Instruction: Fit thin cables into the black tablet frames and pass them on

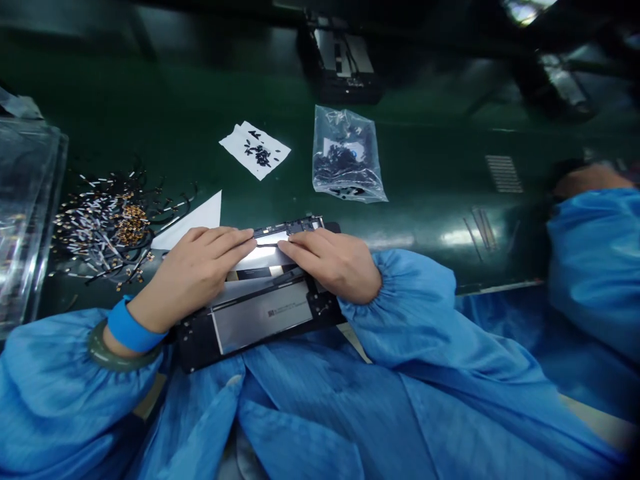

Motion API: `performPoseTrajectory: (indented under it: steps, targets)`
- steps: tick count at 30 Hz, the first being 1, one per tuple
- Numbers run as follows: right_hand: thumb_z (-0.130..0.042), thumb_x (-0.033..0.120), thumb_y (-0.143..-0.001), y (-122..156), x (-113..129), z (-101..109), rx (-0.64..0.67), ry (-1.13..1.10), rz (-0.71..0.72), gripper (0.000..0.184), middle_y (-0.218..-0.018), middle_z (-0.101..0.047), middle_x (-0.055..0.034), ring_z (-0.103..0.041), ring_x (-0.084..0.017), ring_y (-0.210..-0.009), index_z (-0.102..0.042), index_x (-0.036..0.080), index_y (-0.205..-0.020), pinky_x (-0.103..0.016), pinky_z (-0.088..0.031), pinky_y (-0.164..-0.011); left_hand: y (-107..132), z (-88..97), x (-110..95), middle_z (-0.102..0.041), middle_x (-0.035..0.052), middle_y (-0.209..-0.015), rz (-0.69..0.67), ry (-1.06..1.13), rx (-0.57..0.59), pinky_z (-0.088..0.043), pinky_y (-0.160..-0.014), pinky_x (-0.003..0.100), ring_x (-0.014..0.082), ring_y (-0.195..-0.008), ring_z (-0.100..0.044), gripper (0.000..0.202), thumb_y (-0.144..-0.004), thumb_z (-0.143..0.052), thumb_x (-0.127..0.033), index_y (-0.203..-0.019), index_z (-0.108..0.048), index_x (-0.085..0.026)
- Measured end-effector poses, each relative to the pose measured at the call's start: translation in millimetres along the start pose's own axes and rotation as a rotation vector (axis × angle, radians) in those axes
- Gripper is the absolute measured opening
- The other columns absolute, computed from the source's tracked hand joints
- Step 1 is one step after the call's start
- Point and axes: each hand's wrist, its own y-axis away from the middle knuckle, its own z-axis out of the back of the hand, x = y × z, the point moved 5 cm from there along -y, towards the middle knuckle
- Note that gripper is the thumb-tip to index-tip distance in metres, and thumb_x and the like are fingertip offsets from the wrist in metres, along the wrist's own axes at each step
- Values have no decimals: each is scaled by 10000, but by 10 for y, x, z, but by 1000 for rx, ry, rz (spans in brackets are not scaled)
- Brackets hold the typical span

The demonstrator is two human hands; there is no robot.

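My left hand and my right hand are closed on the two ends of a phone screen assembly with a silver back and small dark parts along its far edge. My fingertips lie over its top, and my thumbs are hidden. Under and nearer to me is a black tray, tilted near my lap, with another silver-backed phone screen lying in it. A blue band and a green bangle circle my left wrist.
Loose flex cables are heaped at left, beside clear plastic trays. Small black pieces lie on white paper. A clear bag holds dark parts. Tweezers-like tools and another person's blue sleeve are at right.
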Motion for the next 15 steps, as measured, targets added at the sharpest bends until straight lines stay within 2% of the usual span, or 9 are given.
performPoseTrajectory:
  steps: [4,8,12,15]
  targets:
    - [-397,147,-996,26,-25,-71,-29,29,-29,316,-1034,-742,-65,-610,-146,-784,-685,173,-1124,-287,-407,-609,-9,22,-39,-611,140,-1327,-45,-86,21,-496,-825,420,278,-1143,-603,426,-905,-401,-41,-1307,-517,-117]
    - [-395,157,-999,34,-36,-130,-9,4,-56,316,-1042,-740,-68,-611,-150,-807,-679,182,-1136,-287,-405,-607,-6,27,-37,-637,134,-1292,-41,-95,-36,-487,-788,415,282,-1114,-623,423,-882,-429,-43,-1280,-537,-137]
    - [-406,149,-992,38,-22,-107,-56,16,-31,306,-1012,-741,-71,-607,-152,-793,-684,161,-1119,-289,-408,-610,-2,2,-31,-626,146,-1311,-36,-70,-11,-491,-802,429,290,-1139,-615,438,-877,-423,-37,-1288,-539,-131]
    - [-392,159,-997,43,-38,-121,-24,-29,-52,317,-1021,-730,-76,-603,-157,-804,-678,169,-1135,-290,-411,-620,-4,-9,-15,-621,120,-1328,6,-19,4,-492,-818,435,287,-1166,-609,467,-878,-412,-47,-1304,-543,-185]
